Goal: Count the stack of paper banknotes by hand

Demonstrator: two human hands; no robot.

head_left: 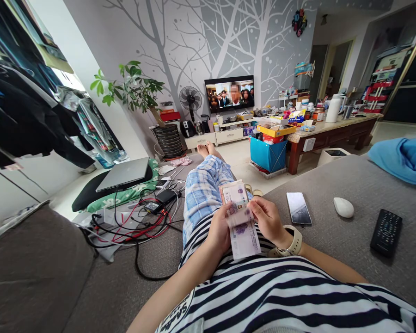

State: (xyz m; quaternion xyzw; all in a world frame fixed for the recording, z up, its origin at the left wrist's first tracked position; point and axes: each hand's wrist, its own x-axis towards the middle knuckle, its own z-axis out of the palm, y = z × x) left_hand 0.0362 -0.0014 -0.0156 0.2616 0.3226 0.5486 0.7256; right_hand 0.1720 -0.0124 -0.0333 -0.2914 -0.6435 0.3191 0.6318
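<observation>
A small stack of banknotes [245, 238] is held over my lap, the front one pale purple with a figure 5 near its top. My left hand [219, 230] is closed round the left side of the stack, thumb on top. At the right edge my right hand [266, 221] pinches the notes between thumb and fingers. Some notes stand up behind the front one, so their number is hidden. A wristwatch with a beige strap [294, 241] is on my right wrist.
Right of me on the grey sofa lie a phone [298, 208], a white mouse [343, 207] and a black remote control [386, 232]. Tangled cables [138, 226] and a laptop [125, 174] are at left. A crowded table [346, 126] and a blue storage box [267, 155] stand beyond.
</observation>
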